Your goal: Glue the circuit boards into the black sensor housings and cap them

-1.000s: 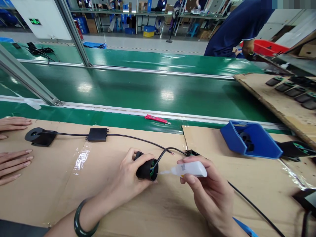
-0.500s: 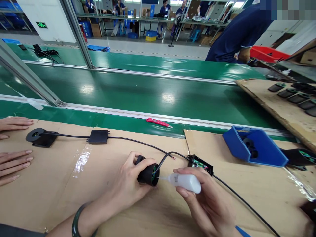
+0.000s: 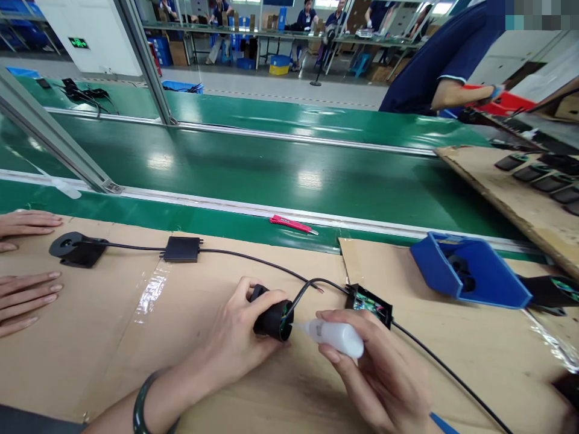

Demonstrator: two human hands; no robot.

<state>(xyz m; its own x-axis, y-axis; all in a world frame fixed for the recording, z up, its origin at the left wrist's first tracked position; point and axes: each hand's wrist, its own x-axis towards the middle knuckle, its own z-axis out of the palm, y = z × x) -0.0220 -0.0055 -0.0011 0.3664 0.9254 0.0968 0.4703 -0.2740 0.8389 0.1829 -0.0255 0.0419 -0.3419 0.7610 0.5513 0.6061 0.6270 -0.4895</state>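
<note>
My left hand (image 3: 246, 325) grips a black cylindrical housing (image 3: 275, 320), tilted so its open end faces right. A black cable (image 3: 312, 282) runs out of that end to an open black box with a green circuit board (image 3: 368, 306). Between thumb and fingers, my right hand (image 3: 384, 361) holds a small white squeeze bottle (image 3: 339, 337) lying nearly level. Its thin nozzle points at the rim of the housing; whether it touches, I cannot tell. Farther left, a closed black box (image 3: 181, 249) is joined by cable to another black housing (image 3: 79, 248).
A pink utility knife (image 3: 293, 225) lies by the belt's near rail. At the right are a blue bin (image 3: 474, 277) with black parts and a board (image 3: 506, 193) carrying several housings. Another person's hands (image 3: 29, 295) rest at the left. A person in navy (image 3: 434, 66) leans at the far right.
The bottle has shifted slightly left and down with my right hand. My left hand and the housing hold nearly still. The person in navy has reached an arm toward the red bin.
</note>
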